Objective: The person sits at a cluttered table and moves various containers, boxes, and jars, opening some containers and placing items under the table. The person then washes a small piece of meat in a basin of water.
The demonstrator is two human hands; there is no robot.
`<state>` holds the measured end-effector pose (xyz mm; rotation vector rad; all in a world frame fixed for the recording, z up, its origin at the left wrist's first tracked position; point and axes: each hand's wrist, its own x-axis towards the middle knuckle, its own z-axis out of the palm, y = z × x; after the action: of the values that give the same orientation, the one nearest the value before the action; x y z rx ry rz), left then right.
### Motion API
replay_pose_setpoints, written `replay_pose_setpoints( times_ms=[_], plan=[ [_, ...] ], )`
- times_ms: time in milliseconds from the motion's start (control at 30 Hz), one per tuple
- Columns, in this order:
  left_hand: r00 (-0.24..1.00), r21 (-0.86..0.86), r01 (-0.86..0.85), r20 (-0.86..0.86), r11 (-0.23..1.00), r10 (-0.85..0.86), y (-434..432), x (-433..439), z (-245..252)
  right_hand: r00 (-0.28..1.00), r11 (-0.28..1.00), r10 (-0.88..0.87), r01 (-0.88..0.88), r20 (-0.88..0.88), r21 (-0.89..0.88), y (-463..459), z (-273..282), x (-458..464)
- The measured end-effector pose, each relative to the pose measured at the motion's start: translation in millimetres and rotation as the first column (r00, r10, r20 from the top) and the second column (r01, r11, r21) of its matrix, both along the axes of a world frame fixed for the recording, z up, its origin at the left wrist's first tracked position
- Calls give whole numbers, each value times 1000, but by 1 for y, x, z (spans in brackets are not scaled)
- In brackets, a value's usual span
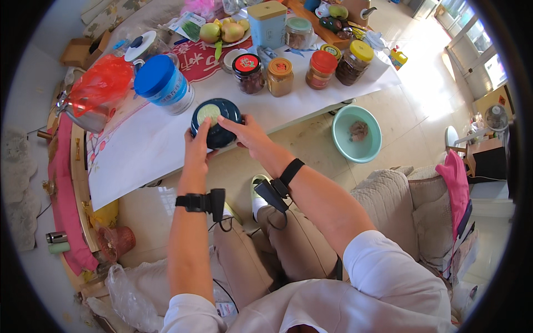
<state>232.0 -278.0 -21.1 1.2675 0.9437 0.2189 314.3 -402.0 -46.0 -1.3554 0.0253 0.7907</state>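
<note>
Between my two hands is a dark blue round container (227, 111) with a pale green disc on its top. My left hand (198, 141) grips its near left side, thumb on the disc. From the right, my right hand (248, 132) holds it, thumb tip at the disc's edge. The container is over the table's front edge; whether it touches the table cannot be told. Just beyond stand a white and blue tub (166, 89) with a blue lid, a jar with a black and red lid (248, 75) and a jar with a gold lid (280, 78).
Farther right are a red-lidded jar (321, 68) and a yellow-lidded jar (354, 62). A light blue tin (268, 27) and a plate of fruit (227, 33) stand behind. A red plastic bag (102, 83) lies left. On the floor sits a turquoise basin (354, 145) holding a cloth.
</note>
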Motion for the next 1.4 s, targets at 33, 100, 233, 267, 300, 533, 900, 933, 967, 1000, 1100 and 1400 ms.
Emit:
replay_pose_setpoints(
  times_ms=[33,100,233,267,300,533,900,933,967,1000,1100,1400],
  plan=[
    [999,-17,-40,4,999,40,-11,-11,2,1000,1000,12,-11,-15,7,-7,4,-9],
    [993,-55,-121,8,991,121,-39,-32,5,997,1000,12,-14,-73,-16,-25,13,-29],
    [989,-117,-105,95,988,117,-89,-73,6,992,997,-4,14,-126,75,-72,22,-64],
    [991,-169,-58,107,984,77,-96,-83,4,994,999,16,-11,-110,43,-83,20,-69],
    [990,-213,-6,134,977,35,-102,-93,-1,994,999,31,-30,-101,17,-95,17,-74],
    [927,-468,250,-138,848,-349,-78,-86,-61,907,970,166,-220,-386,-99,-112,-47,-69],
    [994,-358,-81,-94,930,50,74,-41,-232,944,956,292,-290,-155,32,51,-199,-4],
    [998,-364,-38,-53,931,20,87,-43,-249,940,953,302,-298,-159,49,64,-212,-1],
    [1000,-371,22,25,928,-14,99,-46,-266,957,960,279,-279,-75,19,68,-224,2],
    [996,-403,-90,-24,911,87,109,-46,-284,944,954,300,-294,-135,65,70,-235,4],
    [1000,42,12,17,999,-13,125,-48,-326,948,952,305,-301,-92,50,75,-258,9],
    [956,-272,-265,50,925,288,109,-60,-345,949,950,312,-311,35,-27,76,-263,21]
  ],
)
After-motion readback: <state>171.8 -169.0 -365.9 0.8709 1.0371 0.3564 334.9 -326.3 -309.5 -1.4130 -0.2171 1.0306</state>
